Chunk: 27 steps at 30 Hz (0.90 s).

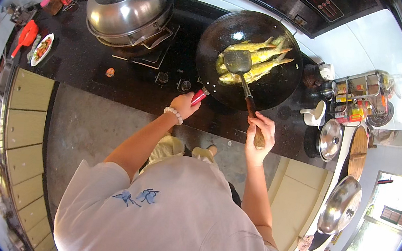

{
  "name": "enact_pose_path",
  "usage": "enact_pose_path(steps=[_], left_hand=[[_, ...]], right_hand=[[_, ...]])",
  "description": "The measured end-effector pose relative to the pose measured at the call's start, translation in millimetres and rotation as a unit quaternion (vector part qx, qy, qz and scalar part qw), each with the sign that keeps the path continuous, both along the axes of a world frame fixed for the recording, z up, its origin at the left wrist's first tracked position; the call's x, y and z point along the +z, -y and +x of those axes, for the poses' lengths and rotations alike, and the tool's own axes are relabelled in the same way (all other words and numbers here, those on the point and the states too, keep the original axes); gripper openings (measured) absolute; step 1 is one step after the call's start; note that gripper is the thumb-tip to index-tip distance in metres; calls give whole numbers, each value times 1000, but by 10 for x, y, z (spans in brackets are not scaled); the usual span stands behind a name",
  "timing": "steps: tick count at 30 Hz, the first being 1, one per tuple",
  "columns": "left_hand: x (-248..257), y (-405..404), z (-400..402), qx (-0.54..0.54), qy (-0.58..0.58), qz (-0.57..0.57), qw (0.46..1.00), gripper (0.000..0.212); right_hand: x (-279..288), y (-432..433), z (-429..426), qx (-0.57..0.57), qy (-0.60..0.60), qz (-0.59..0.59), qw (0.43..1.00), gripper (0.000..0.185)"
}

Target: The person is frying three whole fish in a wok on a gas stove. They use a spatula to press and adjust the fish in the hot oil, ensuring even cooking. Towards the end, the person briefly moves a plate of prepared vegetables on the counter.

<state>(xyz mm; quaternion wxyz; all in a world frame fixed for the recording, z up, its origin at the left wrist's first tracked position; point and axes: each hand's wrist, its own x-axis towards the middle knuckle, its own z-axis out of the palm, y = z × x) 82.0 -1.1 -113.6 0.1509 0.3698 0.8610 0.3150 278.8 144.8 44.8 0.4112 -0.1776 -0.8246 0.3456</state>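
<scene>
My left hand (184,105), with a beaded bracelet at the wrist, grips the red handle (199,97) of a dark wok (211,40). Several whole yellowish fish (266,56) lie side by side in the wok, tails pointing to the upper right. My right hand (262,133) is closed around the wooden handle of a spatula (237,61). The spatula's broad dark blade lies over the fish near their left ends and hides part of them. Whether the blade presses on them I cannot tell.
A large lidded steel pot (128,11) stands left of the wok. Farther left is a plate of food (42,49) beside a red utensil (26,38). To the right are a white cup (314,113), a steel lid (331,140) and a condiment rack (359,94). A range hood (313,7) overhangs the back.
</scene>
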Motion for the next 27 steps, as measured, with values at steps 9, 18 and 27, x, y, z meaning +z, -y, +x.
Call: enact_pose_path(steps=[9, 18, 27], left_hand=[[-30, -5, -19, -7, -9, 5, 1000, 35], [86, -3, -10, -9, 11, 2, 1000, 32], [199, -22, -32, -18, 9, -20, 1000, 34]], right_hand=[[70, 77, -32, -6, 33, 21, 999, 12], [41, 50, -48, -1, 26, 19, 999, 13], [66, -6, -74, -5, 23, 2, 1000, 11]])
